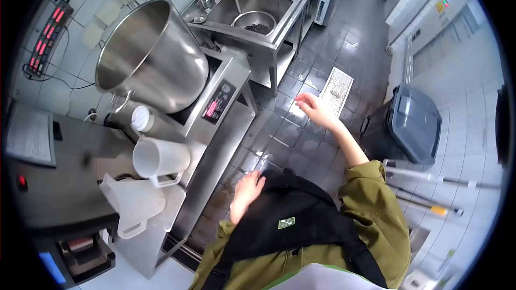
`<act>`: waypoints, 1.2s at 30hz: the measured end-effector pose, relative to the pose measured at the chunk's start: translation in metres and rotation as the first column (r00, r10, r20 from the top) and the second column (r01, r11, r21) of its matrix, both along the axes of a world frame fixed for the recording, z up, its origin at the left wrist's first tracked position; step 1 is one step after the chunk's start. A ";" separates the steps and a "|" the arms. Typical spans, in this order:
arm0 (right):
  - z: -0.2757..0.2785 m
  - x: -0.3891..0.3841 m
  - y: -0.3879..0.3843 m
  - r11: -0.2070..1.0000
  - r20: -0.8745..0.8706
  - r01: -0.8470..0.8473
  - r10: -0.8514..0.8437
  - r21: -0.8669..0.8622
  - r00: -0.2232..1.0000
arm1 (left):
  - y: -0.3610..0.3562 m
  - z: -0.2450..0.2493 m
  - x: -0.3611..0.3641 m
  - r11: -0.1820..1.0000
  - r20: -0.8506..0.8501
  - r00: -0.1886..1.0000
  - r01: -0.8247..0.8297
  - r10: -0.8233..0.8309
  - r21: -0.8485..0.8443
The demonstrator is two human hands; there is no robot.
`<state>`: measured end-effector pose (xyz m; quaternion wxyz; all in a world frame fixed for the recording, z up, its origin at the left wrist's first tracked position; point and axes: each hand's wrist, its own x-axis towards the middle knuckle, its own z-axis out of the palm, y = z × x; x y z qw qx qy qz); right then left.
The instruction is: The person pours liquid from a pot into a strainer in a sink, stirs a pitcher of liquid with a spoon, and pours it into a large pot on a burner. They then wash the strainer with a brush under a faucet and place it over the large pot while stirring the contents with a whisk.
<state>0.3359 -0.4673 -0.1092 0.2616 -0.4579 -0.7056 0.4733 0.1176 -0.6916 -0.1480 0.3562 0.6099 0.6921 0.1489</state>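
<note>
- Grip of the left hand [247,190]: loose and empty, the fingers lying against the top edge of the black apron [285,220] at the person's chest.
- Grip of the right hand [317,110]: empty too, fingers slack and spread. The arm is stretched out over the wet tiled floor [301,139], just beside the metal drain grate [336,88].
- Left of the hands, a steel table [209,150] carries two white measuring jugs [158,158] and a large steel pot [150,56] tilted on an induction cooker [220,99].
- Grey lidded bin [414,123] — well to the right of the outstretched arm.
</note>
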 end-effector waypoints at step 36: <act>-0.295 -0.132 0.743 0.863 0.552 0.049 0.277 -0.503 0.787 | 0.857 -0.230 -0.176 0.443 -0.399 0.500 -0.866 0.769 -0.232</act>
